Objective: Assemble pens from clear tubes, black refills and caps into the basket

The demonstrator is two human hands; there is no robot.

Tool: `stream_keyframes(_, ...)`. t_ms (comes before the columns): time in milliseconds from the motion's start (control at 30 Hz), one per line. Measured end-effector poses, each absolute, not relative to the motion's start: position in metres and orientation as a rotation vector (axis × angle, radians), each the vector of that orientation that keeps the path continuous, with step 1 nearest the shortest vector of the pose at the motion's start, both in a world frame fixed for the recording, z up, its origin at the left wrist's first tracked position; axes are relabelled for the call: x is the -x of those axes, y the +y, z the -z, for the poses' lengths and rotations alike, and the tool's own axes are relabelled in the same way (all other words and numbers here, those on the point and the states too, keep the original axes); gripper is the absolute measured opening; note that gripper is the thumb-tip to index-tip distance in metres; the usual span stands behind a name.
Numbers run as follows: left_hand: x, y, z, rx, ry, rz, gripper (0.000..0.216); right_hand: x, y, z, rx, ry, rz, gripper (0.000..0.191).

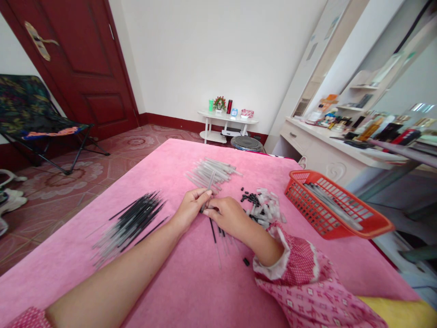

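Observation:
My left hand [193,206] is closed around a slim translucent grey pen barrel [212,177], which points up and away from me. Close against it, my right hand [228,215] pinches at the barrel's lower end; what its fingertips hold is hidden. Below the hands lie a few thin black refills [213,231]. Beyond them is a pile of translucent barrels [218,167]. To the left, many black-and-clear refills [136,223] lie in a slanted bundle. Small black plugs [251,198] and clear caps [269,202] are heaped right of my right hand.
An orange-red plastic basket [327,234] with more grey barrels [332,205] stands at the table's right edge. One black plug [246,262] lies apart on the pink cloth [191,287]. A dressing table [321,141] is at right, a folding chair [44,123] at left.

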State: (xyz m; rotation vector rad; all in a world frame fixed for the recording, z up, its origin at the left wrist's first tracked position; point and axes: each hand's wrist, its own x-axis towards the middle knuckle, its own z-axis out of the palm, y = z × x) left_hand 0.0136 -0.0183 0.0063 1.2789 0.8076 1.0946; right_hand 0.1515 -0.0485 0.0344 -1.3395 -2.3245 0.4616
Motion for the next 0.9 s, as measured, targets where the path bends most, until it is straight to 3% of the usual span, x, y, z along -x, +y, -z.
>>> stream_keyframes(900,-0.0139,-0.0180,-0.0028,-1.276,0.815,-1.096,0.034,-0.1505,-0.0481,-0.0331,1.378,-2.330,-0.445,0.015)
